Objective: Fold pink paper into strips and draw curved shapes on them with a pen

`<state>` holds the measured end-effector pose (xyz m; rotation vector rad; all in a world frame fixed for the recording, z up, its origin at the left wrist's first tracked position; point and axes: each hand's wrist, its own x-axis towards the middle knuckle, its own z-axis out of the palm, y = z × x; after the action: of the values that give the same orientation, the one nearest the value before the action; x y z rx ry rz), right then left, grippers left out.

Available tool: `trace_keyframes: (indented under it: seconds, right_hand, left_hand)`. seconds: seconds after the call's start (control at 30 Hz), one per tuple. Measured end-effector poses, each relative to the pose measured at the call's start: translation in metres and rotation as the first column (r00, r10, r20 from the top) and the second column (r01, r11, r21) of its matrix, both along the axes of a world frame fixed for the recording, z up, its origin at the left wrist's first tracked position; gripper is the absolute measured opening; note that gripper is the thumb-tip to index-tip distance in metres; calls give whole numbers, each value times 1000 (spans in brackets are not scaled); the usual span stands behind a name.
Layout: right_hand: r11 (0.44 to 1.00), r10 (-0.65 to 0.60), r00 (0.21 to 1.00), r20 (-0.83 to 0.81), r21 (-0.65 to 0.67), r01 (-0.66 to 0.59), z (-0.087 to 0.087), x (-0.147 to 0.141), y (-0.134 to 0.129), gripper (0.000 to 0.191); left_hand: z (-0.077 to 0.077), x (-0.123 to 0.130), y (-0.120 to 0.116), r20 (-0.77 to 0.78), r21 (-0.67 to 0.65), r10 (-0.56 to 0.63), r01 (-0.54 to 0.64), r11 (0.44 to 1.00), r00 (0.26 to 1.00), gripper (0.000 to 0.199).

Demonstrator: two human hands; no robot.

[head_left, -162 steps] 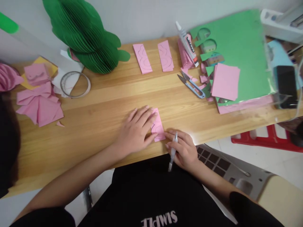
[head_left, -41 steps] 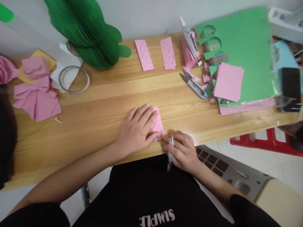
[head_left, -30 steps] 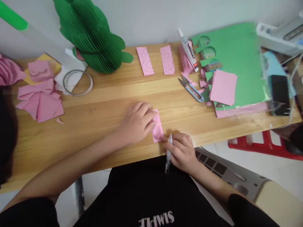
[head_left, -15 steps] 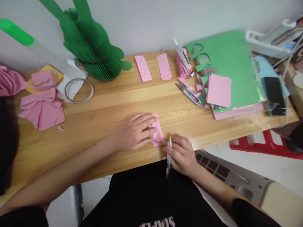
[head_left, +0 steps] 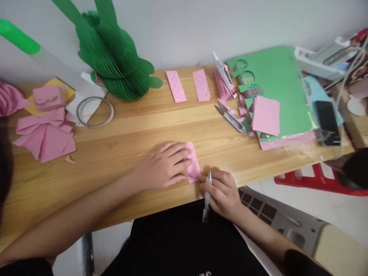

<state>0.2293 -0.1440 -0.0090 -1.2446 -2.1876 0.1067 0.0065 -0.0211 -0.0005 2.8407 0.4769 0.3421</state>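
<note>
Here, the right hand's grip [head_left: 222,196] is closed around a pen [head_left: 207,199], its tip beside the pink paper [head_left: 194,169]. The left hand's grip [head_left: 165,165] is wide, fingers laid partly over that paper near the front edge of the surface [head_left: 129,134]. For a clean outline, those fingers should likely press firmly while leaving the drawn curve bare. Toward the back edge lie a marked strip [head_left: 176,87] and a second strip [head_left: 201,85], apart.

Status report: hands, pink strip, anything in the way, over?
Left hand partly covering pink strip. Right hand holding pen. Snips lie farther back, touching neither hand.
</note>
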Motion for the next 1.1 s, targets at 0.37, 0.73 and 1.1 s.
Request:
trace_keyframes:
  seconds: [0.37, 0.73, 1.1]
  right_hand:
    - [998, 34, 999, -4, -54, -34, 10, -1, 11, 21]
    - [927, -272, 908, -318, -339, 159, 18, -5, 60, 17]
    - [906, -363, 852, -376, -357, 229, 5, -17, 85, 9]
  left_hand:
    - [-1, -1, -7, -49, 13, 27, -26, 1000, 998, 57]
    - [-2, 0, -18, -137, 47, 54, -48, 998, 989, 73]
    - [0, 2, -19, -95, -31, 61, -64, 997, 994, 71]
